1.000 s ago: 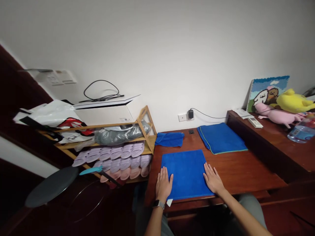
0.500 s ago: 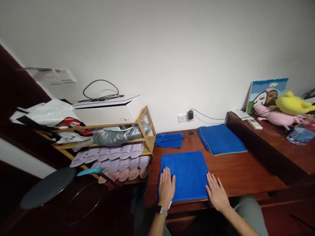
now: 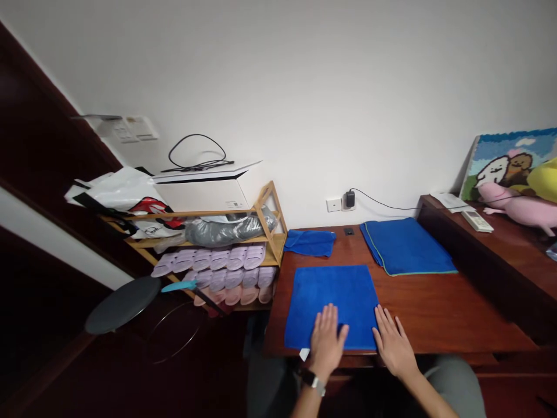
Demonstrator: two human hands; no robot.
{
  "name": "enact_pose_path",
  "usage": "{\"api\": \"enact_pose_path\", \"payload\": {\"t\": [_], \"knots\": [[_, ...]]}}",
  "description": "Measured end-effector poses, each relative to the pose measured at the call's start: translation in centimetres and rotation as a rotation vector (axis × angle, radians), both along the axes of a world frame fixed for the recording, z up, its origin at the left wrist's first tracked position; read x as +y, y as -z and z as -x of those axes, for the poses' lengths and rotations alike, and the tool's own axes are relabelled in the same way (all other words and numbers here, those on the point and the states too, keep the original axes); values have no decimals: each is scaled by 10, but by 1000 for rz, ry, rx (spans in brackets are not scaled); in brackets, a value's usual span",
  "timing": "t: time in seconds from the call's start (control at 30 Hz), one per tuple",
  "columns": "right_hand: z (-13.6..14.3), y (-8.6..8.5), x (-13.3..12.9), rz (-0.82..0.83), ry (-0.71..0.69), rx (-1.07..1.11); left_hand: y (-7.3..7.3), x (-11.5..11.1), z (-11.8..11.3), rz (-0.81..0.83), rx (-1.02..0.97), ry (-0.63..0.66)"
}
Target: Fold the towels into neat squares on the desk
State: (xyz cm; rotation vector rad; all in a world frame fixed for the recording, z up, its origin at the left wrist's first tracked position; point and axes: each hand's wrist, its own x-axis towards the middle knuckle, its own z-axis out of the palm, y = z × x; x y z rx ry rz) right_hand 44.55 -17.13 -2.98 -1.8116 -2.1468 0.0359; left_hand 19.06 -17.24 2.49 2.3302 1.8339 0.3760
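Note:
A blue cloth lies flat on the brown wooden desk near its front edge, with a small white tag at its lower left. My left hand rests palm down on the lower middle of this cloth, fingers stretched out. At the cloth's right edge lies my right hand, flat and spread, its fingertips by the border. Neither hand grips anything. Behind, a small folded blue cloth sits at the back left, and a larger folded blue cloth with green edging at the back right.
On the left stands a wooden rack with slippers, a white box and bags. A round dark stool is beside it. A raised surface at right holds a remote, a pink plush and a picture.
My left hand has moved right, from the cloth's left edge onto its lower middle. My right hand stays at the right edge. The whole view has shifted slightly left.

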Motion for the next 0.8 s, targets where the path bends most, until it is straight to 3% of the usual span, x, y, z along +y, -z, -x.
{"api": "enact_pose_path", "payload": {"t": [0.1, 0.2, 0.27, 0.43, 0.63, 0.8], "knots": [[3, -4, 0, 13, 14, 4, 11, -9, 88, -31, 94, -215], [4, -8, 1, 41, 22, 7, 17, -17, 139, -88, 106, -170], [5, -13, 3, 67, 20, 12, 17, -21, 148, -136, 72, -123], [0, -35, -5, 58, -6, 65, 21, -44, 137, -272, -64, -131], [-27, -49, -40, 14, -297, 126, 39, -63, 149, -348, -68, 4], [-34, -67, -51, 79, -335, 142, 13, -56, 159, -365, -84, 71]]}}
